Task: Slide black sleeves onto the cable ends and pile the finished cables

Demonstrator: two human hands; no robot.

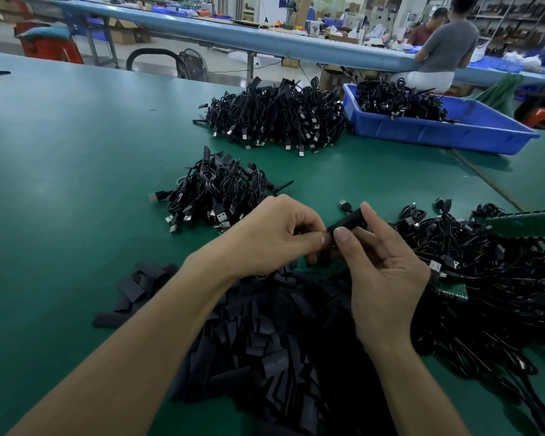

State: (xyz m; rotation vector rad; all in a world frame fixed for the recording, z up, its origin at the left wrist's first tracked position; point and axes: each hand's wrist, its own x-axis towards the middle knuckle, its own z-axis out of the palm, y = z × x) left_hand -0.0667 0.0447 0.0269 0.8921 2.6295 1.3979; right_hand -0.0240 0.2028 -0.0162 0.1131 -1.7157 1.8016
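Sleeving at the desk [60, 152].
Right hand [387, 278] pinches black sleeve [346, 220]; left hand [274, 234] pinches its near end; USB plug [343, 203] protrudes beyond.

Left hand [274, 234], right hand [387, 278] bare; forearms [158, 335] bare to frame edge; nails [342, 236] short.

Matt black sleeve [346, 222], plastic tray [438, 133]

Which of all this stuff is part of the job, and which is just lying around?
Job: left hand, right hand, sleeve, held cable, sleeve heap, loose cables, sleeved pile.
Lying about: fan, red stool, boxes.
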